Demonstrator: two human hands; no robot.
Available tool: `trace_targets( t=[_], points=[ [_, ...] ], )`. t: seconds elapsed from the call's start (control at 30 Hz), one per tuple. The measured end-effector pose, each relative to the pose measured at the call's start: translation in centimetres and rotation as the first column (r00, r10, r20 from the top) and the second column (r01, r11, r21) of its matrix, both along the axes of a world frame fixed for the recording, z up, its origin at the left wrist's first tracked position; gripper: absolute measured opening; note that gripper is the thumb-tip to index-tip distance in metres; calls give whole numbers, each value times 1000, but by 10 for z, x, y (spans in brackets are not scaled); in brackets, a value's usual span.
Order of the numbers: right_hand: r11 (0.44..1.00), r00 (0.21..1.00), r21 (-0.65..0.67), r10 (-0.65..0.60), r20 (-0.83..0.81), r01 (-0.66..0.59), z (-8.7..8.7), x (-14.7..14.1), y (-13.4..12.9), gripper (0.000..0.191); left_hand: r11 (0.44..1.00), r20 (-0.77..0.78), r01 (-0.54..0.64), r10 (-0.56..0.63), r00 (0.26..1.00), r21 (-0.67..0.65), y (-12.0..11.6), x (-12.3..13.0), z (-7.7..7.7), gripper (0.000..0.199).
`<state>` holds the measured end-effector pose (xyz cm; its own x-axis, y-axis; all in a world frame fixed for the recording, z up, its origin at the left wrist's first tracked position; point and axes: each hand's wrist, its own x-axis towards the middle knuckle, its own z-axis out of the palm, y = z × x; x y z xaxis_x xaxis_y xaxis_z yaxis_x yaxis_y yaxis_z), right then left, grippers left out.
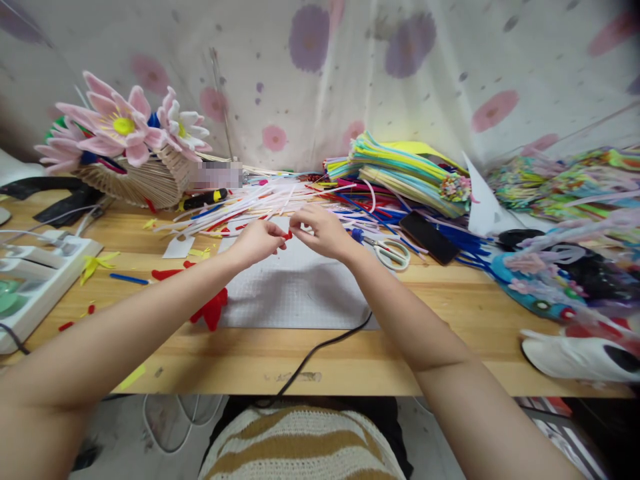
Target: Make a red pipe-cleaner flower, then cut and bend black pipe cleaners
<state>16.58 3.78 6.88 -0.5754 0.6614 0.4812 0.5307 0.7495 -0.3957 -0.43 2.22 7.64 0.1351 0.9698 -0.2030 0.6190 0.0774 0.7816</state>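
Observation:
Over the grey cutting mat [300, 303], my left hand [261, 241] is closed in a pinch on a short red pipe cleaner piece [287, 235]. My right hand [323, 230] meets it from the other side, its thumb and fingertips closed at the end of the same piece. Most of the piece is hidden by the fingers. Below my left forearm lies a red fuzzy petal shape [213, 310], partly covered by the arm. White-handled scissors [393, 255] rest to the right of my right wrist.
Loose pipe cleaners [260, 200] and a bundled stack [405, 170] fill the back. Pink fuzzy flowers [123, 127] stand in a basket [145, 180] at left, near a power strip [45, 280]. A phone [429, 237] lies right; a black cable [320, 347] crosses the front edge.

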Motion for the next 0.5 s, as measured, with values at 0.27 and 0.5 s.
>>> trace_targets(
  t=[0.27, 0.5],
  points=[
    [777, 984, -629, -82, -156, -35, 7, -9, 31, 2, 993, -85, 106, -101, 991, 55, -4, -2, -9, 8],
    [413, 998, -910, -55, 11, 33, 7, -11, 39, 6, 983, -80, 148, -140, 987, 105, -10, 0, -6, 8]
  ],
)
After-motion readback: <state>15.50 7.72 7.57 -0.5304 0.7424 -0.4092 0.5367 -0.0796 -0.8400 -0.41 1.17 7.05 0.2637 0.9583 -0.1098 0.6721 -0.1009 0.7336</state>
